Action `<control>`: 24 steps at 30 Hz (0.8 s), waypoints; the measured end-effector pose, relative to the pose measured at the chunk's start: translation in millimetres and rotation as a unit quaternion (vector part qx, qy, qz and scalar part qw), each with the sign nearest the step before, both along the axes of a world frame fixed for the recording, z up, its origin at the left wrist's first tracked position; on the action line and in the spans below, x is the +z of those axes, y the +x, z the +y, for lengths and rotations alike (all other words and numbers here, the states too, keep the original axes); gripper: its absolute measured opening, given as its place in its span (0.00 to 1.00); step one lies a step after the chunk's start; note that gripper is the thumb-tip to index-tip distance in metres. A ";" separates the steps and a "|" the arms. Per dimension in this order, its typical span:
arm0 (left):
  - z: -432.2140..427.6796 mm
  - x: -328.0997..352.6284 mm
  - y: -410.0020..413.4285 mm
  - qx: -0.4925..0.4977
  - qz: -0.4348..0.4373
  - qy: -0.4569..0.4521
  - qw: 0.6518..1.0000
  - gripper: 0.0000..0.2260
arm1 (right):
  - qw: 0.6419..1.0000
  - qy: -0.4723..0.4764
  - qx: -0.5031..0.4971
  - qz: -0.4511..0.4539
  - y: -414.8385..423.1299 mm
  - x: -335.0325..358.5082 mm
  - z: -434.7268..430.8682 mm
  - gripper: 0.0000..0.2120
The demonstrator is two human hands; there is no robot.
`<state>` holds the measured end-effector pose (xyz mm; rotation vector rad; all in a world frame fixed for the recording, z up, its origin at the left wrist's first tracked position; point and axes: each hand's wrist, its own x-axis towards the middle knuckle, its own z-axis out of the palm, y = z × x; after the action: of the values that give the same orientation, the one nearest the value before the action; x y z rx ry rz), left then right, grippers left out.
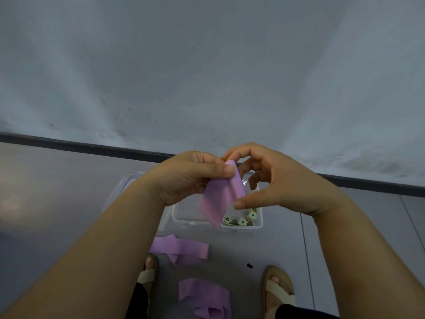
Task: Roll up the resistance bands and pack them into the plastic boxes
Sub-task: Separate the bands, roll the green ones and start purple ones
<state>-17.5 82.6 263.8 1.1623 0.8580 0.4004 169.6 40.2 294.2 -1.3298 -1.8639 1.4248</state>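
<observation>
A thin, matte purple band (220, 196) hangs flat at frame centre, its top pinched by the left hand (188, 178); the right hand (278, 180) curls round its edge. Below, a clear plastic box (190, 223) holds pale-green rolls (239, 221).

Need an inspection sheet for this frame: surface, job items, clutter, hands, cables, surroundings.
Surface: grey floor, with seams at the right.
Job's things: held purple band hangs above the clear plastic box. Rolled green bands lie in the box's near right corner. First loose purple band lies on the floor in front of the box, second loose purple band between the feet. Clear plastic piece left of the box; lid or box, cannot tell.
Clutter: small black object on the floor.
Hands: left hand pinches the band's top. Right hand has its fingers curled, index at the band's top and thumb at its edge.
Cables: nothing seen.
Surroundings: pale wall, dark baseboard, sandals.
</observation>
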 end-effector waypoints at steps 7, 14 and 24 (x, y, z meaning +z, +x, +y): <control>2.2 -2.4 0.7 0.048 -0.030 0.000 0.998 0.06 | 0.997 -0.021 -0.053 0.056 0.4 -1.5 1.6 0.31; 3.8 -3.3 8.3 0.180 -0.060 0.023 0.982 0.14 | 0.963 -0.029 -0.222 0.147 -15.0 -10.2 7.1 0.21; 1.9 0.2 11.1 0.184 -0.045 0.093 0.978 0.16 | 0.944 0.069 -0.299 0.118 -18.8 -14.9 9.8 0.07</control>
<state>-6.4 84.5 264.0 1.1455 0.9728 0.8460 150.8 50.0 279.3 -1.4168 -1.2280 1.0542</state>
